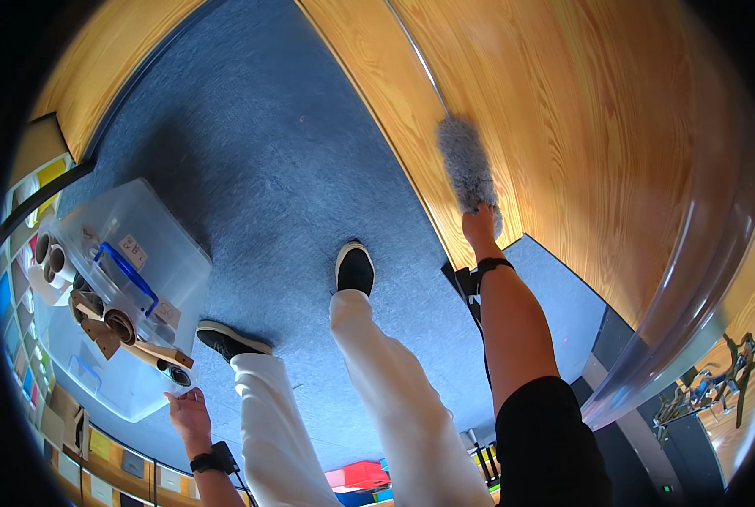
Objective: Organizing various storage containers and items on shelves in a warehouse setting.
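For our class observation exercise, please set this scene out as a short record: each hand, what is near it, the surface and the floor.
Right grip: closed around one end of a grey, fluffy, elongated duster
Duster position: over a light-brown wood-grained panel; contact hard to confirm
Left grip: no held object visible; beside a clear plastic box with a blue handle; touching or not, unclear
Beside the handle: brown cardboard tubes
Floor: mottled blue flooring
Feet: black shoes with pale soles
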`<state>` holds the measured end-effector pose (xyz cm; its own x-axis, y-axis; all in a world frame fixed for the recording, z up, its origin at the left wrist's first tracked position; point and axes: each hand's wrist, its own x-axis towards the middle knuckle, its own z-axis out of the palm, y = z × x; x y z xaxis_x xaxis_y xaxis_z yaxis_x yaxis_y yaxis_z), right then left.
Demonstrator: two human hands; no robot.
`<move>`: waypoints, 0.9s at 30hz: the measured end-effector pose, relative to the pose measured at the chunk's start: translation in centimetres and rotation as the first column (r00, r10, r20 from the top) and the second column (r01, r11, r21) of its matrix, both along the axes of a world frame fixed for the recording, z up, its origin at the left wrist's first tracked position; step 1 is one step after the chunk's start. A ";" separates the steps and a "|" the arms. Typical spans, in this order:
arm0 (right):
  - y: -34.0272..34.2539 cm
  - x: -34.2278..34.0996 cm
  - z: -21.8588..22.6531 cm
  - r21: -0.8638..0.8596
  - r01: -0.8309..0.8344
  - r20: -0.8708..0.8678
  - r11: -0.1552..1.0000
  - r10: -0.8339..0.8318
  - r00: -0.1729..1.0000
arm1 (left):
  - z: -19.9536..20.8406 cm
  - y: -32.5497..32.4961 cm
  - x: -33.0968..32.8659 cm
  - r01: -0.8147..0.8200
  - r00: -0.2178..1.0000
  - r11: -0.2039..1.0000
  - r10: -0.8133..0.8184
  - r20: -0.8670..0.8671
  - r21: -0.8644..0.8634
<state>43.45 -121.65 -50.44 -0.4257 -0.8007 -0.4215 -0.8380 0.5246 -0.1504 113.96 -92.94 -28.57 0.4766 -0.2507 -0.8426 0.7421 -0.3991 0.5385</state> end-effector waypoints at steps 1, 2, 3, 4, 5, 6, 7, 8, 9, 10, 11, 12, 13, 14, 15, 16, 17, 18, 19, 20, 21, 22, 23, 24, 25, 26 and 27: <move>0.3 0.2 -0.1 -0.032 -0.027 0.006 0.999 0.027 1.000 | 0.3 0.6 0.2 -0.014 1.000 1.000 0.014 -0.002 -0.002; 0.5 0.3 -0.1 -0.031 -0.026 0.015 0.999 0.027 1.000 | 0.6 1.3 0.5 -0.029 1.000 1.000 0.029 0.001 -0.003; 0.5 0.4 0.0 -0.037 -0.055 0.025 0.998 0.056 0.998 | 0.5 2.1 1.1 -0.030 0.999 1.000 0.030 0.014 -0.003; 0.6 1.1 -0.1 -0.043 -0.082 0.044 0.996 0.084 0.995 | 0.1 3.3 2.8 0.038 0.999 0.996 -0.040 -0.033 -0.075; 0.5 0.8 -0.2 -0.119 -0.095 0.012 0.988 0.097 0.995 | -0.9 4.8 4.3 0.100 0.990 0.984 -0.113 -0.080 -0.151; -0.1 0.2 -0.1 -0.197 -0.106 -0.033 0.975 0.102 0.994 | -2.0 7.3 4.9 0.213 0.972 0.951 -0.229 -0.048 -0.224; 0.3 1.6 0.8 -0.191 -0.001 -0.008 0.982 -0.001 1.000 | -0.7 7.0 4.0 0.206 0.978 0.975 -0.208 -0.016 -0.082; 0.9 2.5 1.3 -0.275 0.121 0.092 0.954 -0.099 0.991 | -0.3 6.5 3.6 0.062 0.997 0.993 -0.066 -0.043 -0.096; 1.8 3.3 2.3 -0.334 0.192 0.124 0.923 -0.159 0.980 | -0.1 6.0 3.0 0.025 1.000 0.999 -0.025 -0.005 -0.039; 2.5 4.8 4.0 -0.395 0.160 0.110 0.905 -0.127 0.986 | 0.4 4.8 1.6 -0.016 1.000 1.000 0.016 0.006 0.000; 2.1 6.0 5.1 -0.419 0.222 0.232 0.880 -0.133 0.964 | 0.1 5.0 1.0 0.030 0.996 0.997 -0.036 -0.080 -0.076; 3.1 8.7 6.6 -0.379 0.073 0.105 0.923 -0.035 0.994 | -0.1 4.3 1.4 0.013 0.997 0.997 -0.019 -0.081 -0.071; 3.0 10.2 7.3 -0.292 0.094 0.251 0.952 -0.018 0.968 | -1.0 3.5 -0.8 -0.038 0.996 0.998 0.035 -0.077 -0.041; 3.6 12.6 8.1 -0.191 0.101 0.384 0.976 -0.020 0.923 | -0.7 2.4 -2.6 -0.078 0.993 0.996 0.074 -0.091 -0.047; 4.9 16.3 9.0 -0.195 0.085 0.401 0.977 0.001 0.916 | -0.4 1.8 -2.8 -0.123 0.987 0.992 0.122 -0.101 -0.002; 6.1 20.8 9.9 -0.097 0.017 0.652 0.995 0.051 0.756 | -0.5 2.0 -3.0 -0.126 0.986 0.992 0.123 -0.112 -0.020; 7.1 24.7 10.8 -0.020 -0.086 0.842 0.996 0.063 0.535 | -1.0 2.0 -3.5 -0.128 0.984 0.992 0.129 -0.123 0.020; 8.1 28.3 12.3 0.057 -0.226 0.925 0.972 0.034 0.379 | -1.3 2.1 -3.9 -0.124 0.978 0.992 0.122 -0.169 0.000; 9.5 31.7 13.6 0.176 -0.334 0.928 0.926 -0.043 0.370 | -1.3 2.0 -4.4 -0.137 0.968 0.991 0.132 -0.212 -0.009; 11.1 34.8 14.9 0.288 -0.433 0.919 0.854 -0.119 0.376 | -1.4 2.0 -4.4 -0.148 0.956 0.989 0.138 -0.257 -0.018; 12.7 37.5 16.2 0.351 -0.432 0.919 0.831 -0.217 0.329 | -1.3 2.4 -3.9 -0.168 0.955 0.985 0.156 -0.252 -0.028; 14.1 39.7 17.2 0.413 -0.437 0.906 0.799 -0.314 0.283 | -1.4 2.7 -3.4 -0.283 0.932 0.959 0.275 -0.238 0.000; 15.0 41.0 18.0 0.458 -0.395 0.886 0.797 -0.370 0.281 | -1.4 3.0 -3.2 -0.398 0.892 0.917 0.393 -0.223 0.023; 15.6 42.1 18.8 0.503 -0.351 0.861 0.790 -0.425 0.278 | -1.6 3.6 -2.7 -0.424 0.882 0.906 0.415 -0.224 0.009; 16.3 43.6 19.6 0.523 -0.308 0.848 0.795 -0.449 0.280 | -1.7 4.9 -1.3 -0.512 0.846 0.855 0.518 -0.123 0.077; 16.6 44.1 19.5 0.510 -0.319 0.854 0.799 -0.428 0.296 | -2.4 5.6 0.0 -0.590 0.799 0.796 0.600 -0.045 0.137; 16.7 44.6 19.2 0.536 -0.213 0.837 0.817 -0.480 0.265 | -2.9 6.4 1.5 -0.598 0.792 0.790 0.608 -0.054 0.136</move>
